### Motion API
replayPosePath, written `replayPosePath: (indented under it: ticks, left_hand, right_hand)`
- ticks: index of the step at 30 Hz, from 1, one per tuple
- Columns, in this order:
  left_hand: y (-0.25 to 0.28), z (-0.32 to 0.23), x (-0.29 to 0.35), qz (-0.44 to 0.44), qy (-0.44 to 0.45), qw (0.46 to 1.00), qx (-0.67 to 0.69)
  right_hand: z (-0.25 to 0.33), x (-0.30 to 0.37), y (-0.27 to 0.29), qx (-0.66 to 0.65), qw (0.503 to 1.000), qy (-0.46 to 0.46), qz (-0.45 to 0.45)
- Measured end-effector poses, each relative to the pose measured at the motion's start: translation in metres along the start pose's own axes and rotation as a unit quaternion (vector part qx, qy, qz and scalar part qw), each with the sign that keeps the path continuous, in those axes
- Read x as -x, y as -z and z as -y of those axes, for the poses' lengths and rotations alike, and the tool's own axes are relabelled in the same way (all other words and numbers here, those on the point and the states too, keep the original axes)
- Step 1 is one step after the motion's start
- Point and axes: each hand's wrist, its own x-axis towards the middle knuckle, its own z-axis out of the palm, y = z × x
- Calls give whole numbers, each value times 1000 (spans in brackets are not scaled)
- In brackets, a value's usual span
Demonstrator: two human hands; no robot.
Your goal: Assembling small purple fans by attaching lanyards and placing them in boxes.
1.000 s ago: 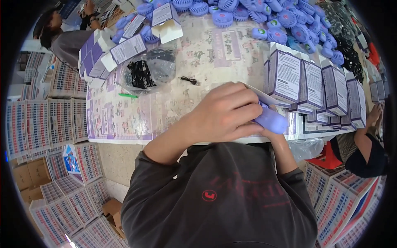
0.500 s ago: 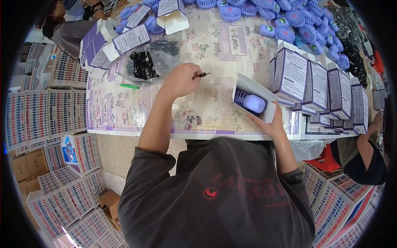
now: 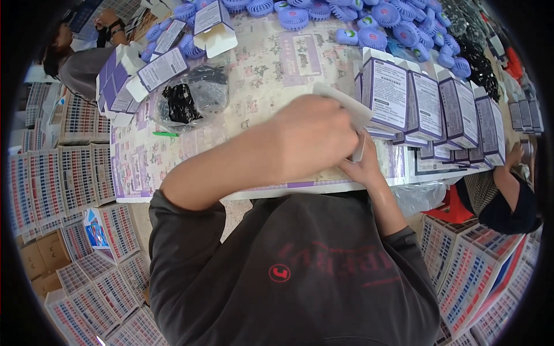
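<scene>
My left hand (image 3: pixel 319 130) reaches across to the white-lined carton (image 3: pixel 345 104) and covers most of its opening. Its fingers are curled downward at the carton's mouth, and whatever they hold is hidden behind the knuckles. From the right side, my right hand (image 3: pixel 367 164) grips that carton, thumb toward me and the other fingers mostly behind it. The carton is tilted, its open side facing up toward me. The inside cannot be seen now; the earlier frame shows a lilac handheld fan in it.
Filled purple-and-white cartons (image 3: pixel 424 101) stand in a row at right. Lilac handheld fans (image 3: pixel 372 37) are heaped along the far edge. A clear bag of black cables (image 3: pixel 184 101), a green strip (image 3: pixel 165 134) and open cartons (image 3: pixel 156 72) lie at left. Other people are on both sides.
My left hand has moved right, from the table's middle to the carton. The short dark cable seen in its fingers before is now out of sight. My right hand still holds the carton.
</scene>
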Motion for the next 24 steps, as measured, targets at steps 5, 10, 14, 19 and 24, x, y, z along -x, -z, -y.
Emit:
replayPosePath:
  ticks: [5,10,14,19,24]
  left_hand:
    - [-12,-8,8,15,26,999,32]
    - [-23,1,16,-123,-54,984,119]
    - [-24,-9,24,-95,17,994,54]
    - [-66,17,34,-304,-3,948,92]
    - [-90,19,33,-258,192,851,415]
  right_hand:
    - [-6,-1,-2,-50,998,28,-15]
    - [-10,3,-2,-33,999,40,-8]
    - [-13,4,-6,-23,999,47,-5]
    - [-18,6,-11,10,997,67,-26]
    - [-9,-1,3,-7,999,46,-6]
